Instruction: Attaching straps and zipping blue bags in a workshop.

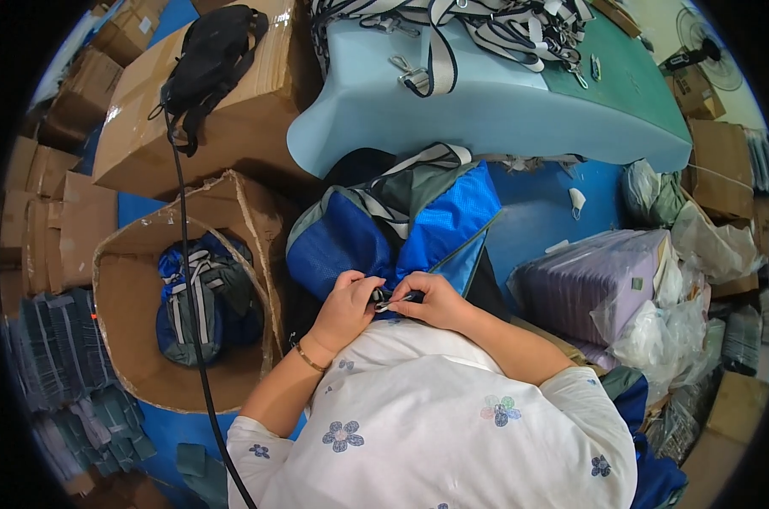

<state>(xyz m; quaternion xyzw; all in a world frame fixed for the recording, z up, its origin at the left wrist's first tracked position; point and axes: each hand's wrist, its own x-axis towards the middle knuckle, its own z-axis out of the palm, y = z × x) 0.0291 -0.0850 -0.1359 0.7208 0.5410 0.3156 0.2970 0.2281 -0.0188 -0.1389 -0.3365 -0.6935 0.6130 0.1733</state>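
Both hands meet at the near edge of a blue bag that lies in the person's lap, just in front of a white flowered shirt. The left hand is curled shut on the bag's blue fabric, and a thin bracelet circles its wrist. The right hand pinches a small metal zipper pull between its fingertips, right where the 2 hands touch. The bag has grey panels and a black-and-white striped strap running up its middle, and its far end reaches the edge of a pale blue foam pad on the table. More striped straps with metal clips are heaped on that pad. To the person's left stands an open cardboard box holding 1 finished blue and grey bag; a black cable crosses in front of it. Beyond it, a black pouch rests on a flat carton. To the right lies a bundle in clear plastic wrap.
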